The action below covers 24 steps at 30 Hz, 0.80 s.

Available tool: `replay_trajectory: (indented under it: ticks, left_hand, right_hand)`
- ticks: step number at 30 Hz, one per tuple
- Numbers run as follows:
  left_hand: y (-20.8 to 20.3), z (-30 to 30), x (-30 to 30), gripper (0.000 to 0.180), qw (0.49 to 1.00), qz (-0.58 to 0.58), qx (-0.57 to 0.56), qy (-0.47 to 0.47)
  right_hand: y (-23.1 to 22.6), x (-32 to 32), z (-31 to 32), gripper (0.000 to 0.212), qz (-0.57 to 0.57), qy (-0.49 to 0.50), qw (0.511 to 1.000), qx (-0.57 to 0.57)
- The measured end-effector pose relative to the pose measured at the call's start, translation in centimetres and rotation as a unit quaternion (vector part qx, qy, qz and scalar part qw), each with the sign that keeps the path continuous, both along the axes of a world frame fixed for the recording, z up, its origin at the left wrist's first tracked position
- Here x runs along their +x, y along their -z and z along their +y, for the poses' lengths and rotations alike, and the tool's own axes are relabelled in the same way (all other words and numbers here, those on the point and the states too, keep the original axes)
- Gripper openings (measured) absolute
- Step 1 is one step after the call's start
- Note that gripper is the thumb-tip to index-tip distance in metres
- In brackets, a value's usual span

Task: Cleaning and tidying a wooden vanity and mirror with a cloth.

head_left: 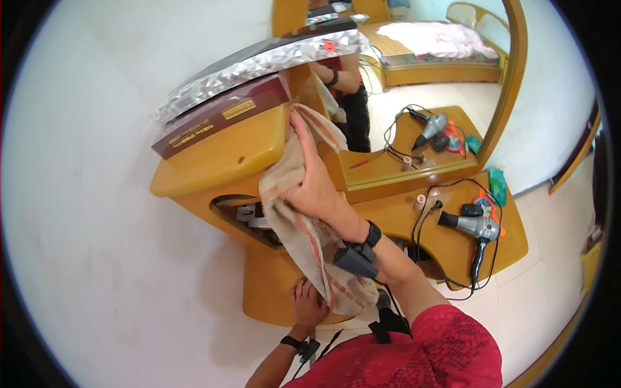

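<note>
While the right hand (pixel 318 187) lies along it in the head view, a beige cloth (pixel 304 236) hangs beside the upper wooden cabinet (pixel 220 154), its top end at the corner nearest the mirror (pixel 514 77). Orange-red stripes run down the cloth, which tapers into long folds and spreads near the lower shelf (pixel 264 294). That hand's index finger is stretched upward over the fabric; whether the other fingers clasp it cannot be told. The left hand (pixel 309 304) rests on the shelf beside the cloth's lower part, fingers slightly bent and loosely apart, with nothing visible in its grasp.

The weave looks soft and slightly coarse against the glossy, yellow-brown, round-cornered wood. On the cabinet lie a flat maroon box (pixel 217 119) and a silver box (pixel 259 68) with a faceted, shiny edge. A silver-and-black hair dryer (pixel 479 226) lies on the tabletop (pixel 391 210) amid its looping cord.

The cloth covers part of the oval opening (pixel 240 208), whose contents are hard to make out. A dark wrist device (pixel 356 260) hides some fabric, and the mirror's top is cut off.
</note>
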<state>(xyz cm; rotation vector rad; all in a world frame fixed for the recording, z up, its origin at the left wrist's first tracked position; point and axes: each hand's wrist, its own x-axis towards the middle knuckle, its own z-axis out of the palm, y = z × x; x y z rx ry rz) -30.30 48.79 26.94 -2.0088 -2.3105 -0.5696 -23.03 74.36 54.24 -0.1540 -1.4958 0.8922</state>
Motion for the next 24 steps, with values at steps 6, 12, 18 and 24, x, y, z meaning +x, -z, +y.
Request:
replay_trajectory:
  ticks: [6,12,18,24]
  left_hand:
    - [0.3,-0.4,-0.4,0.056,1.0,0.003,0.027,-0.002]
    - [-0.7,-0.2,-0.2,0.06,0.999,-0.034,0.037,-0.008]
    - [-4.4,2.7,2.1,0.065,0.926,-0.369,0.044,0.06]
    - [-3.5,4.0,4.7,0.049,0.674,-0.721,-0.045,0.152]
  right_hand:
    - [6.6,0.3,-4.0,0.078,-0.038,0.125,0.987,0.092]
    - [7.4,2.0,-5.1,0.055,-0.004,0.073,0.996,-0.051]
    - [-2.1,0.0,-6.2,0.052,-0.063,0.168,0.936,0.303]
    - [3.0,0.3,-6.8,0.055,-0.285,0.215,0.858,0.369]
